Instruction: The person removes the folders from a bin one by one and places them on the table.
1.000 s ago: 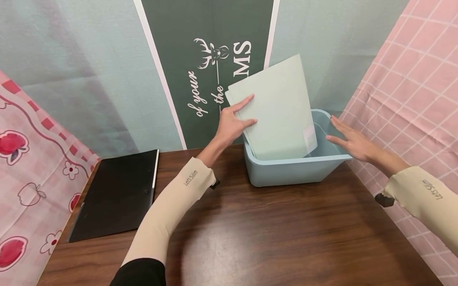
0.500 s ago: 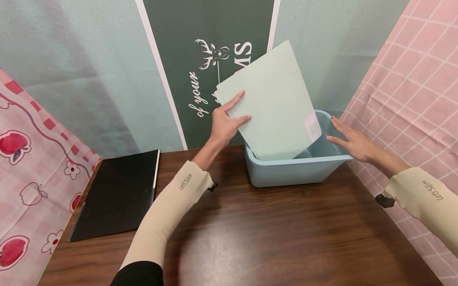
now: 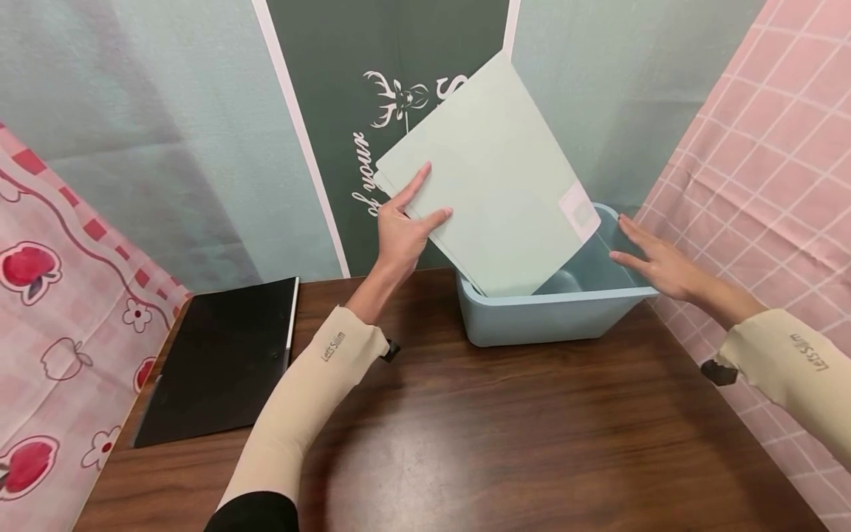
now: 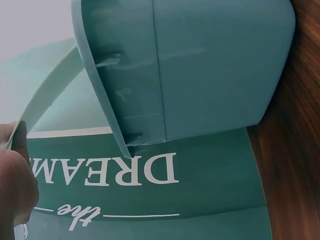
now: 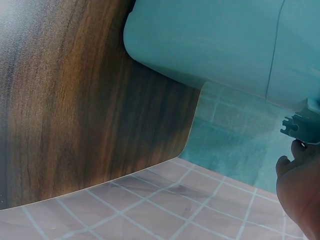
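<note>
In the head view my left hand [image 3: 403,225] grips a pale green file folder [image 3: 499,174] by its left edge, thumb on the near face. The folder tilts, its lower corner inside a light blue plastic bin [image 3: 532,321], its upper part above the rim. A whitish label [image 3: 578,212] marks its right corner. The left wrist view shows the folder [image 4: 50,90] edge-on between thumb and fingers. My right hand [image 3: 665,262] is at the bin's right end, thumb and fingers extended. In the right wrist view the hand [image 5: 302,185] is beside the bin's handle [image 5: 302,127].
On the left of the brown wooden table [image 3: 518,436] lies a flat black folder [image 3: 216,362] with a light strip along its right edge. A printed cloth [image 3: 319,148] hangs behind. Pink patterned cloths flank both sides, the gridded one [image 3: 778,207] close to my right hand.
My left hand has moved left and slightly up with the folder, which has risen and tilted further left out of the bin. My right hand and the bin have hardly moved.
</note>
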{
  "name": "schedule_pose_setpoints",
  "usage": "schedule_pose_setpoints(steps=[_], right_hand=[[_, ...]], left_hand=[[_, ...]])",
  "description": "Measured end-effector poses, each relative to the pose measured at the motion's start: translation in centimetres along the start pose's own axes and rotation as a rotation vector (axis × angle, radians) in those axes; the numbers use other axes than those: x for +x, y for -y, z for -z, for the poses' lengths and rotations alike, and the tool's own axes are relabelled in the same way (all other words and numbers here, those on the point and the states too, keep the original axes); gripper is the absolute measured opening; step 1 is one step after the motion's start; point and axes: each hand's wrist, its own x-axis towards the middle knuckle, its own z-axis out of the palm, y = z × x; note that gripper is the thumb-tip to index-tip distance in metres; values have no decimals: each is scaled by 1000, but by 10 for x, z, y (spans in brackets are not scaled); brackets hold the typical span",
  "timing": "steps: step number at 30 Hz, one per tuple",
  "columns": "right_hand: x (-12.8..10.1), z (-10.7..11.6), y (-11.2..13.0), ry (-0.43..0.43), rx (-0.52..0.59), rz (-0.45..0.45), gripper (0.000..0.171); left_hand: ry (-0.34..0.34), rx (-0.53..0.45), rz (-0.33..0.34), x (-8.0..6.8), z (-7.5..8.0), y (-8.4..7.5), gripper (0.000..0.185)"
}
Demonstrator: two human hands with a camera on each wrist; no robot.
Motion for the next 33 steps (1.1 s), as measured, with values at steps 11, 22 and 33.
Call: schedule_pose_setpoints(steps=[11,22,33], right_hand=[[-1,1,2,5,3,-5,79],[-2,2,-1,-15,11,3,78],[-5,1,-1,-29,17,9,78]], left_hand=[[-51,-91,-24,0,12,-8,78],[-83,-176,-72,-2,28,-22,81],[-134,-217,-108,-4,48,-29,80]])
